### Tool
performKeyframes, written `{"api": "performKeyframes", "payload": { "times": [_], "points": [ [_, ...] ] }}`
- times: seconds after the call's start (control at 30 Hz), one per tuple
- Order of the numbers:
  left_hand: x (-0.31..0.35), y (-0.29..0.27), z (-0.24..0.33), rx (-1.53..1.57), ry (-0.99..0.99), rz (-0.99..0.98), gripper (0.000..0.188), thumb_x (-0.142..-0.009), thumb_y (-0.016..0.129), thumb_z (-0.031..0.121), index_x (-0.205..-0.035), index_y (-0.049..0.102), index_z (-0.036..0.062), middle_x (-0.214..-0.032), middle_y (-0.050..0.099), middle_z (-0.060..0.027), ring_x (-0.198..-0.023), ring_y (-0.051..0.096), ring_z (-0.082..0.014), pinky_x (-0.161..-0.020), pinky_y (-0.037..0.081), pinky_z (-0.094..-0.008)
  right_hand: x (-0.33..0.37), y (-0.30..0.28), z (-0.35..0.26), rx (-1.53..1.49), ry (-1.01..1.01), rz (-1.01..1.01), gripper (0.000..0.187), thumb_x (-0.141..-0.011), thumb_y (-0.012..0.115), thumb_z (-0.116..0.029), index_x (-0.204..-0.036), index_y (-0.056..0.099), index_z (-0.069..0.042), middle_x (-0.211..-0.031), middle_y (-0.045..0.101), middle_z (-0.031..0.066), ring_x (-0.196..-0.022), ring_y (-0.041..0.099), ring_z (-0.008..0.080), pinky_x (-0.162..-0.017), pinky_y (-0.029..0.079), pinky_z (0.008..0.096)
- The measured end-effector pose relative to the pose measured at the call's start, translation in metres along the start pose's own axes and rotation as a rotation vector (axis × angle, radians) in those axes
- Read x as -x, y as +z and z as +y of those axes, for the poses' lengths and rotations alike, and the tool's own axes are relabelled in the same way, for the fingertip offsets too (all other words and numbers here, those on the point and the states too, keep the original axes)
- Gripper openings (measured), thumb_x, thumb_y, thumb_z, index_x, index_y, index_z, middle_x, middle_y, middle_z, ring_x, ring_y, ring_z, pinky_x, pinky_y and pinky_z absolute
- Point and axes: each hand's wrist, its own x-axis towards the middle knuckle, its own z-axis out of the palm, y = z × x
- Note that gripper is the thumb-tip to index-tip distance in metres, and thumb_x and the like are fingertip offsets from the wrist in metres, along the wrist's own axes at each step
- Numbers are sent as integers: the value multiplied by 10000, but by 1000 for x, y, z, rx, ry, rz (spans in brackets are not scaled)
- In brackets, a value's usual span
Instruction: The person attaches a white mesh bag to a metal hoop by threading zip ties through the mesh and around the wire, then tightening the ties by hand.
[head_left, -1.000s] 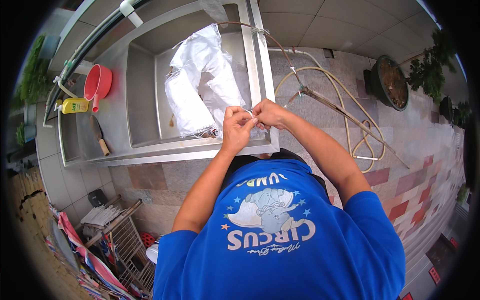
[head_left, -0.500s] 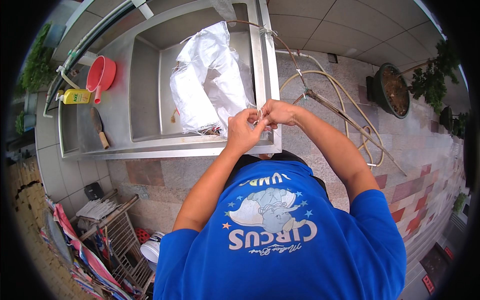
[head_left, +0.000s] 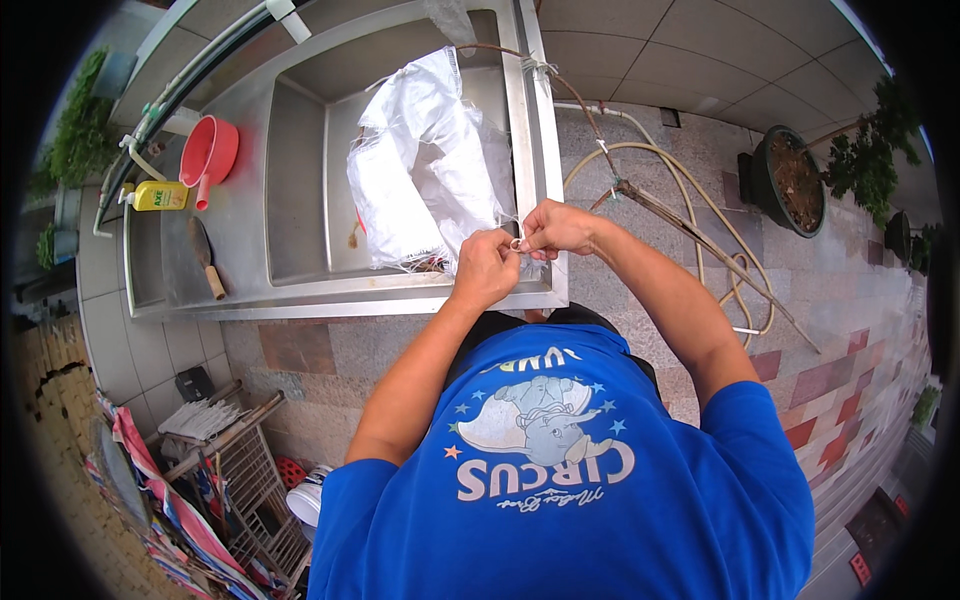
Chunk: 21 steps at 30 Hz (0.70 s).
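Note:
Near the front right corner of the metal sink (head_left: 330,302), my two hands meet over the rim. A thin white string (head_left: 517,243) runs between their fingertips, with a small loop showing. My left hand (head_left: 486,268) is closed in a pinch on it. From the right, my right hand (head_left: 556,230) pinches the same string, its fingers pressed together. A white woven sack (head_left: 395,200) with frayed edges lies crumpled in the basin, just beyond my left hand. Whether the string is joined to the sack I cannot tell.
Left of the basin are a red dipper (head_left: 210,150), a yellow pump bottle (head_left: 160,195) and a wooden-handled knife (head_left: 208,260). Right of the sink, a bent stick (head_left: 690,245) and a hose (head_left: 745,240) lie near a potted plant (head_left: 790,185). A rack (head_left: 250,480) stands lower left.
The fingers of my left hand have curled in more tightly, and the string's loop now shows between the two hands. The sack and the things around the sink keep their places.

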Motion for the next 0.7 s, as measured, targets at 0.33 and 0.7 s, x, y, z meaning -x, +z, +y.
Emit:
{"api": "performKeyframes", "payload": {
  "times": [0.33, 0.7],
  "points": [
    [-7, 3, -5, 160, -336, 120, 168, -803, 669, 41, -908, 751, -62, -763, 742, -218, -692, 742, -302, -698, 575, -398, 3, -3, 7, -198, -16, -87, 111, -857, 762, -47, -787, 702, 15, -652, 641, 73, -535, 536, 114, -489, 376, 247],
    [-13, -16, 7, -127, -214, 170, 292, -809, 692, 39, -1083, 712, -58, -896, 677, -205, -855, 669, -369, -805, 519, -467, 9, -12, 17, -184, -118, -200, 55, -818, 775, 5, -862, 746, 19, -727, 692, 65, -617, 595, 115, -584, 467, 248]
  ]
}}
